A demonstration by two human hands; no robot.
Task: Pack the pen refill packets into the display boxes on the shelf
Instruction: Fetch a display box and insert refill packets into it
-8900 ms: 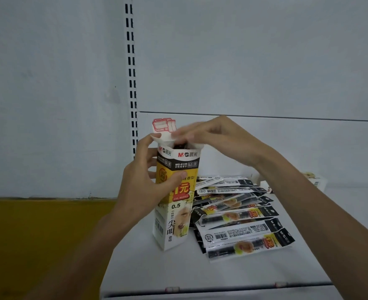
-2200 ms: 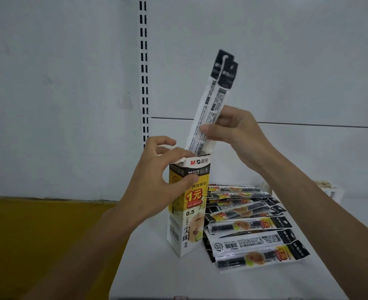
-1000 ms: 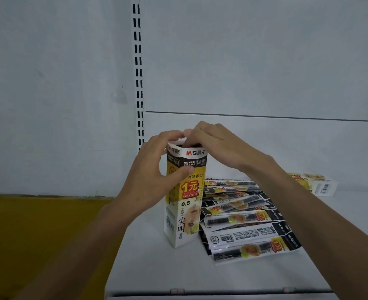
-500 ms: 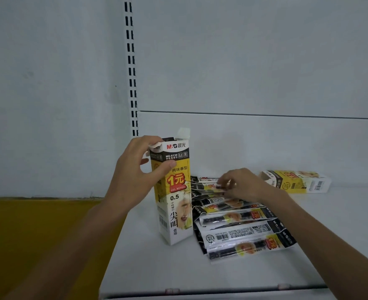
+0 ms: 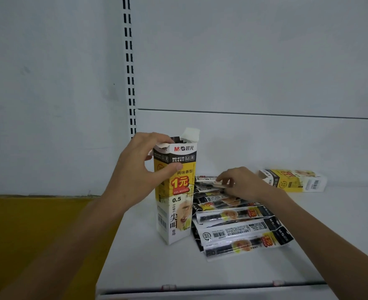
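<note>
Upright display box is gripped by left hand. Right hand is pinching the rear refill packet. One packet should be lifted clear, fed endwise.

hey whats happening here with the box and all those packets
A person is packing pen refill packets into a display box on a shelf. The left hand steadies the upright box, whose top is open. The right hand reaches into the pile of packets beside it, fingers on one near the back. A second box lies on its side behind.

A white shelf meets grey back panels, a slotted upright and yellow floor.
</note>
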